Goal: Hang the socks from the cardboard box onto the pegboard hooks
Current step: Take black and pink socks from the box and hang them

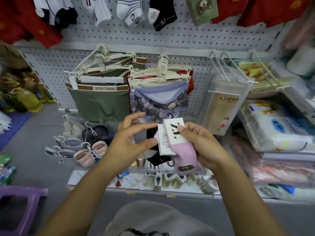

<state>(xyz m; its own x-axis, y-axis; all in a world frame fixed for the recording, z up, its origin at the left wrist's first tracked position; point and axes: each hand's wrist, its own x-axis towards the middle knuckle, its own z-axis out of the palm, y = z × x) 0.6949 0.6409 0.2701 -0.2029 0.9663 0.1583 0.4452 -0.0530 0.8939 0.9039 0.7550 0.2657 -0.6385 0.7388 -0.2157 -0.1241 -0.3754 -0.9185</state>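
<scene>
— Where are the socks?

— In the middle of the view, held up in front of the lower shelf. The right hand [202, 147] grips a pink sock [185, 157] from its right side, fingers wrapped behind it and the thumb pressed flat on the printed card [173, 132] at its top end.

— And the other hand?

— The left hand [129, 142] comes in from the left. Its thumb and forefinger pinch the left edge of a barcode card [164, 142], which lies just behind the printed one. The remaining fingers fan out, loose. A black sock [156, 158] hangs below that card, partly behind the pink one.

— So two pairs overlap?

— Yes, touching, with the pink one in front and to the right.

— What is behind them?

— A grey pegboard [187, 38]. At its far top edge, hanging socks [129, 12] in white, striped and black sit in a row. Lower down, green briefs [100, 103] on cream hangers hang to the left, and floral underwear [158, 104] just right of them, directly beyond the hands.

— Anything near the person?

— A purple stool [22, 201] at the near left, on the grey floor.
</scene>
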